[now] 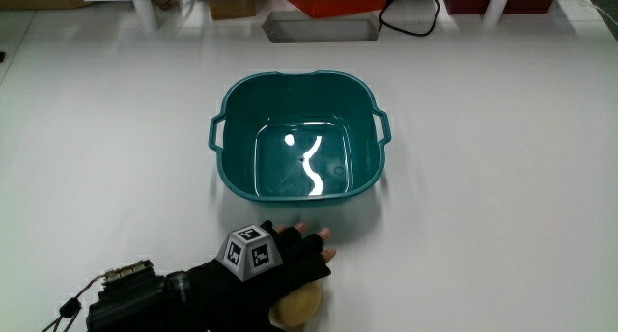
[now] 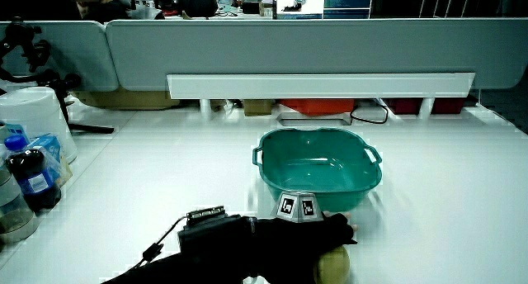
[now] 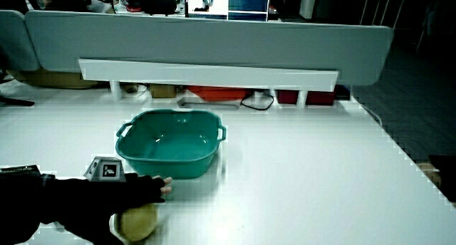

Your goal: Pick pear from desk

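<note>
A yellowish pear (image 1: 297,308) lies at the table's near edge, closer to the person than the teal basin (image 1: 301,134). The gloved hand (image 1: 275,274) lies over the pear with its fingers curled around it, and part of the fruit shows under the palm. In both side views the pear (image 2: 333,266) (image 3: 138,221) sits in the hand (image 2: 309,234) (image 3: 132,195), low over the table. The patterned cube (image 1: 251,249) sits on the back of the hand. Whether the pear touches the table is hidden.
The teal basin (image 2: 318,170) (image 3: 169,145) has two handles and nothing in it. A side view shows bottles (image 2: 29,177) and a white container (image 2: 37,119) near a table edge. A white shelf (image 2: 322,86) and a low partition (image 3: 206,42) close off the table.
</note>
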`<move>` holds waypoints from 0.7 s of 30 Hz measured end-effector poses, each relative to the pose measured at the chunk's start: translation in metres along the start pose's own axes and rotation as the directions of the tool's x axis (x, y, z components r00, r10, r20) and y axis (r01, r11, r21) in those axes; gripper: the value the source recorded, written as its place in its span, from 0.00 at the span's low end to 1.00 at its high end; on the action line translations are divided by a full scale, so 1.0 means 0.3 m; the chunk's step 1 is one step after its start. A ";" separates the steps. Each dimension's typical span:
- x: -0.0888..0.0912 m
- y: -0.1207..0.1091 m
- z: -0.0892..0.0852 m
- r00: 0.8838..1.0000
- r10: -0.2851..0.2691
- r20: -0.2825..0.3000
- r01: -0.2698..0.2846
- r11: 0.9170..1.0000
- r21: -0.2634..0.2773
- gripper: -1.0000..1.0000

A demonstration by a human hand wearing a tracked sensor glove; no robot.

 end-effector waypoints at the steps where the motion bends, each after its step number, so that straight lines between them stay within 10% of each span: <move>1: -0.012 0.011 -0.011 1.000 -0.020 0.007 0.020 1.000 0.013 0.58; 21: 0.008 -0.005 -0.002 0.998 -0.058 0.034 0.053 0.989 0.139 1.00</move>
